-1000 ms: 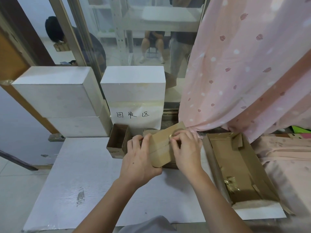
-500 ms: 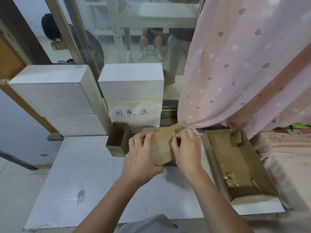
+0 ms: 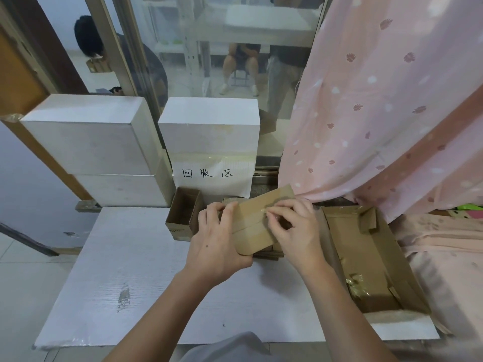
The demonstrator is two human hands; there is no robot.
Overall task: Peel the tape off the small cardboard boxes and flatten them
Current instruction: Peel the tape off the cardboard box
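Observation:
A small brown cardboard box [image 3: 254, 220] is held above the white table [image 3: 125, 278], tilted, its taped face toward me. My left hand [image 3: 218, 239] grips its left and lower side, thumb on top. My right hand [image 3: 292, 226] pinches at the clear tape [image 3: 264, 210] on the box's top face with thumb and forefinger. Under the held box lies a stack of flattened cardboard [image 3: 269, 253], mostly hidden by my hands.
An open small box [image 3: 183, 215] stands just left of my hands. A large open carton [image 3: 366, 259] with crumpled tape scraps sits at the right. White foam blocks [image 3: 91, 142] and a labelled white block [image 3: 209, 131] line the back; a pink curtain [image 3: 379, 113] hangs at right.
My right hand's fingers have shifted slightly along the tape on the box's top face. My left hand keeps the same grip. The view has dipped a little.

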